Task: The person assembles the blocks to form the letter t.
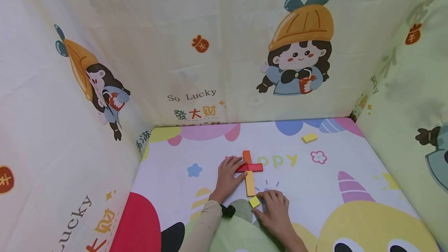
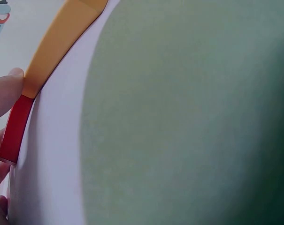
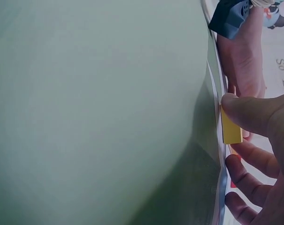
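Flat blocks lie joined as a cross on the mat: an orange block at the top, a left red block, a right red block and a light orange block below. My left hand holds the left red block between thumb and fingers, its thumb also at the light orange block's upper end. Just under that block's lower end is a small yellow block. My right hand pinches it between thumb and index finger, the other fingers loosely bent.
Another yellow block lies at the back right of the printed mat. Printed cloth walls stand behind and on both sides. A black device is strapped at the left wrist.
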Motion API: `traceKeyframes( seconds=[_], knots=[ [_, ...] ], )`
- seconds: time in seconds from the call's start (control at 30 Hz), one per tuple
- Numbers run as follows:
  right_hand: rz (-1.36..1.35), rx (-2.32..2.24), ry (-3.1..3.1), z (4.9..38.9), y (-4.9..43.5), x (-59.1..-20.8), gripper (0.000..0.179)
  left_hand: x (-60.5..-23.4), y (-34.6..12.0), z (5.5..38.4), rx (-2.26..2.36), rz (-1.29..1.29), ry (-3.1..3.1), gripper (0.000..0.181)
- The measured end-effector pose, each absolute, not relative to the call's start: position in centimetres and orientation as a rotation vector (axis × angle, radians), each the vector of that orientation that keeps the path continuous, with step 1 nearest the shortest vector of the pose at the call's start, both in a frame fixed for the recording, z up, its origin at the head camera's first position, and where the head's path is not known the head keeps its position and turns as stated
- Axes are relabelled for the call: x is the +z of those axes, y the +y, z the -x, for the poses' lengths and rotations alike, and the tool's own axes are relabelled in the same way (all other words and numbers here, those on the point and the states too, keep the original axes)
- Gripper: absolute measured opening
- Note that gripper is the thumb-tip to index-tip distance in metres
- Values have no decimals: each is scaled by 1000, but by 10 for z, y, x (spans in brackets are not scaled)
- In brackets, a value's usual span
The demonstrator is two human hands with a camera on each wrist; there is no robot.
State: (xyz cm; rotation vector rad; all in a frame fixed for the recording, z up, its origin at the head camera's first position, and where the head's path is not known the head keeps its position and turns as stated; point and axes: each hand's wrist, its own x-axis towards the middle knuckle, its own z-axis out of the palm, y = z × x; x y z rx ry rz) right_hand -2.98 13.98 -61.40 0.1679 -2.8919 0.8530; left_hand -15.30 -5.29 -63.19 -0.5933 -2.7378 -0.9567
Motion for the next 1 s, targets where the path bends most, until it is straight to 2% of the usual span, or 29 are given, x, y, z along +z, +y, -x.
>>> traceKeyframes(
  seconds=[0.67, 1.0],
  knots=[
    [-128, 866, -2910, 31, 136, -614, 49, -634, -53, 154, -971, 595, -2752, 47],
    [5, 850, -2997, 28, 128, -609, 50, -635, -54, 155, -966, 595, -2764, 48]
  ],
)
